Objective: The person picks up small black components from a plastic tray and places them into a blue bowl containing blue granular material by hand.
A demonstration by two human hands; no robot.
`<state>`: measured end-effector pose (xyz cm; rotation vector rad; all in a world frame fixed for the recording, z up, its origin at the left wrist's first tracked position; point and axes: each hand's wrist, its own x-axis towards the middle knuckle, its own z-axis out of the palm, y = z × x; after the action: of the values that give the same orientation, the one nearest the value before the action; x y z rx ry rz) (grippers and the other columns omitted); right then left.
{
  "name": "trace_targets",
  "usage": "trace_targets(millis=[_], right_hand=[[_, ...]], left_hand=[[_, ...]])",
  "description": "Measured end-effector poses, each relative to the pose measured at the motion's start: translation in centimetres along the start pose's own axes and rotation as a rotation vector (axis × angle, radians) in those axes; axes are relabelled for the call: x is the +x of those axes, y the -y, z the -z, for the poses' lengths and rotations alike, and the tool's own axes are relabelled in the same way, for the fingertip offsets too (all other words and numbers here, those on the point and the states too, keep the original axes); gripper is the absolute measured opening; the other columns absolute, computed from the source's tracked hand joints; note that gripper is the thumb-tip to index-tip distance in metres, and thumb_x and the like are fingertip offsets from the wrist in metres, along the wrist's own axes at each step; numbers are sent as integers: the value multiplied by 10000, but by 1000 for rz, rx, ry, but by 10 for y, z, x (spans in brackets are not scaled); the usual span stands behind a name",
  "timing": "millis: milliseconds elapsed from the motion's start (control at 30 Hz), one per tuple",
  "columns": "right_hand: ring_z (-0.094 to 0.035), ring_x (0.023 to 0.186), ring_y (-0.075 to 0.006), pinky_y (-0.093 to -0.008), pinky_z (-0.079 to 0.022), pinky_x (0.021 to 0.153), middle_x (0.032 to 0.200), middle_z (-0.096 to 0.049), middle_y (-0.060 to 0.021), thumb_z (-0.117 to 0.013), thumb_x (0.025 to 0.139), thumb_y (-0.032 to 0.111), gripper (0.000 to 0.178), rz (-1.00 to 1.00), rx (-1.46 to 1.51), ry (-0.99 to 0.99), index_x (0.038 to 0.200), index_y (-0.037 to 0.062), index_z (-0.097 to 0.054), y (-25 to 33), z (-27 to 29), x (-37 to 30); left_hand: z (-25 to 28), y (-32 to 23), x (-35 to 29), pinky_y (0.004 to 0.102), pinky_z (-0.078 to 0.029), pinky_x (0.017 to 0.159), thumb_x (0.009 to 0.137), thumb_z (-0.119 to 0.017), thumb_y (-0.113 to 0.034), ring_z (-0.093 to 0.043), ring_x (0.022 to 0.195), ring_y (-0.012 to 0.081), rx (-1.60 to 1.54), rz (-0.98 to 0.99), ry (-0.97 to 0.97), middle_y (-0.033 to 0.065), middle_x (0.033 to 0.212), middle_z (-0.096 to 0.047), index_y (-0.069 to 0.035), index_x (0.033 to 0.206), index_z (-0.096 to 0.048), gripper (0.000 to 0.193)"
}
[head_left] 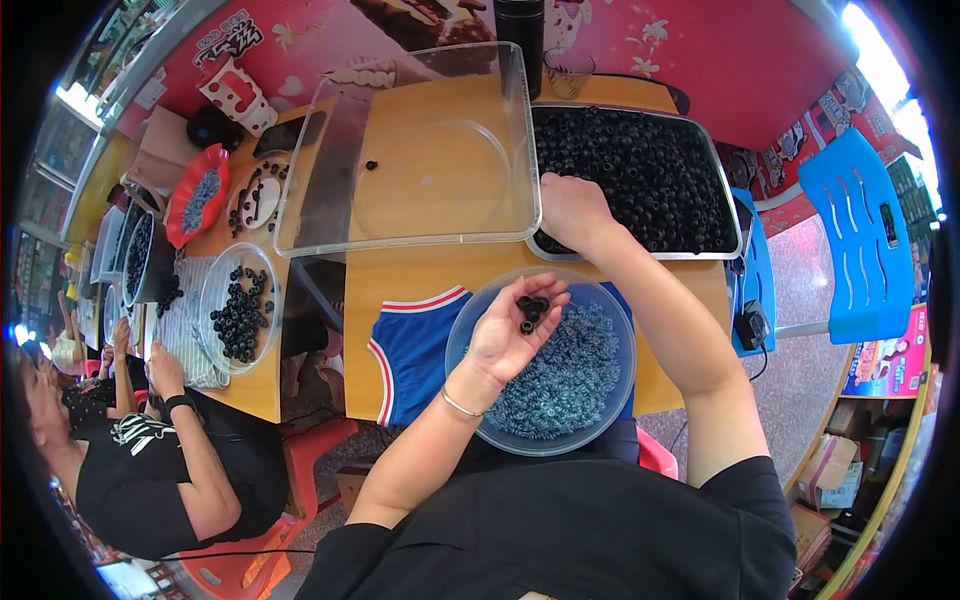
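My left hand [512,335] is palm up, fingers curled around several small round black pieces [530,313], some with a hole. It hovers over a clear round bowl [540,449] full of small translucent bluish plastic parts [565,385]. Up at the left edge of a metal tray [660,256] heaped with similar black pieces [640,180], my right hand [578,208] has its fingers bent in, beside the rim of a large clear plastic bin [420,243]. Whatever its fingertips pinch is hidden. A single black piece [371,165] lies inside the bin.
A blue garment [415,345] with red-white trim lies left of the bowl. Farther left are another clear bowl [207,330] of black pieces, a red dish [184,225], and a seated co-worker [190,460]. Blue chair [855,230] at right; dark bottle [518,40] and glass [570,72] behind.
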<state>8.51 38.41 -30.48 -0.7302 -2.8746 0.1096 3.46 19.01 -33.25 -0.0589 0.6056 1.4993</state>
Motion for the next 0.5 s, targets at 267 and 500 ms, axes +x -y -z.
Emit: trace_targets(millis=[267, 500], right_hand=[[-656, 782, -347, -445, -540, 674, 864, -644, -148, -612, 737, 118, 119, 34, -25, 16, 820, 53, -669, -5, -2, 0], [-651, 815, -332, -428, -541, 692, 882, -631, -138, -627, 713, 92, 142, 63, 23, 6, 841, 45, -665, -8, 0, -3]], left_hand=[[3, 1, 0, 322, -529, 933, 1014, -446, -284, -581, 1124, 251, -29, -1, 20, 146, 1198, -604, 1, 1197, -558, 356], [3, 0, 0, 323, -534, 928, 1014, -445, -279, -583, 1118, 252, -35, 0, 26, 150, 1201, -599, 3, 1194, -557, 353]])
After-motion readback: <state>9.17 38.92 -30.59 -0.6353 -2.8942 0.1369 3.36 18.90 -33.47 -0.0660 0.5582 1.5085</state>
